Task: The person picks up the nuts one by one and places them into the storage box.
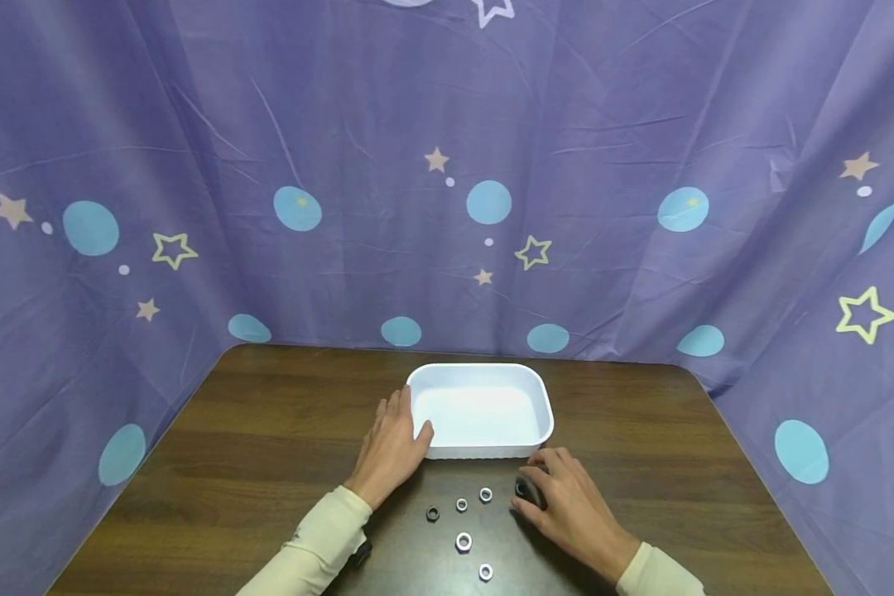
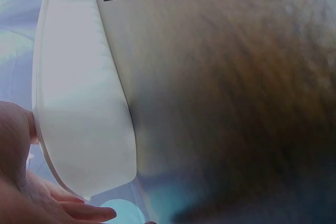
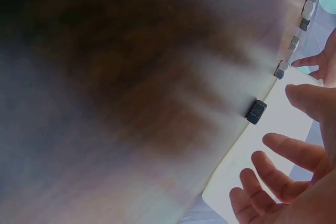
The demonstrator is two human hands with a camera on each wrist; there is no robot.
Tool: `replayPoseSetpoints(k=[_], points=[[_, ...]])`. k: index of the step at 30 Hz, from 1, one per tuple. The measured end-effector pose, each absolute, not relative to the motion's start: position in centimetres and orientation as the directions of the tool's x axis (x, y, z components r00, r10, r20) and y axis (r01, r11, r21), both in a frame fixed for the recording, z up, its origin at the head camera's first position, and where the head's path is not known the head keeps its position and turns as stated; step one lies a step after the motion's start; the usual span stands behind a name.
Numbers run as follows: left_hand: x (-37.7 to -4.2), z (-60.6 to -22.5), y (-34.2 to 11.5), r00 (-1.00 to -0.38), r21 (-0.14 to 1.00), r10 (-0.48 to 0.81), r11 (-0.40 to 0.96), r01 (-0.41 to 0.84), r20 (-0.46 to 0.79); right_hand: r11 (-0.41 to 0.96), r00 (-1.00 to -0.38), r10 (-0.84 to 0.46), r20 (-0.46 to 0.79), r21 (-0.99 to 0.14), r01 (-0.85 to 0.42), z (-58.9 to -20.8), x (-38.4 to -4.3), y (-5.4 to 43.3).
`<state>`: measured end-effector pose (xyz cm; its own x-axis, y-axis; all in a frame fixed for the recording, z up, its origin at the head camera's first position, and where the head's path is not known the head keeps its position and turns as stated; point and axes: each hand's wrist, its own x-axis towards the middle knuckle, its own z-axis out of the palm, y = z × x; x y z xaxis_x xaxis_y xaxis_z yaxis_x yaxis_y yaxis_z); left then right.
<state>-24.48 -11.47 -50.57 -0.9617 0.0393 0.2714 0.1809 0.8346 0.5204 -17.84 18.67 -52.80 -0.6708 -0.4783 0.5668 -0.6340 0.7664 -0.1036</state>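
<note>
A white rectangular tray (image 1: 480, 453) stands on the table. My left hand (image 1: 391, 447) holds its left end, the thumb over the rim and the fingers along the outer wall; the left wrist view shows this hand (image 2: 23, 174) at the rim too. Near the tray's front right corner, my right hand (image 1: 569, 509) hovers with spread, bent fingers around a black hex nut (image 1: 521, 488). In the right wrist view a gap separates that black nut (image 3: 256, 112) from the thumb and fingers. The right hand holds nothing.
Between the forearms lie several loose nuts: a smaller dark one (image 1: 433, 514) and silver ones, such as this larger nut (image 1: 463, 542) and this one nearest the front (image 1: 486, 572). A purple patterned curtain (image 1: 447, 99) hangs behind the brown wooden table (image 1: 283, 430).
</note>
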Motion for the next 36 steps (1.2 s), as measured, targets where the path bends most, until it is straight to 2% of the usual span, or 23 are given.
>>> replayPoseSetpoints(k=[10, 19, 36], points=[[-24.51, -50.65, -11.51, -0.962, 0.512, 0.036, 0.841, 0.175, 0.270, 0.783, -0.700, -0.503, 0.507, -0.077, -0.618, -52.73, -18.31, 18.91], [-24.47, -50.53, -11.47, -0.960, 0.512, 0.038, 0.839, 0.181, 0.276, 0.772, -0.688, -0.525, 0.501, -0.059, -0.632, -52.98, -18.57, 19.05], [-24.36, -50.76, -11.37, -0.957, 0.571, 0.043, 0.795, 0.207, 0.286, 0.776, -0.732, -0.503, 0.460, -0.133, -0.617, -53.03, -18.60, 18.78]])
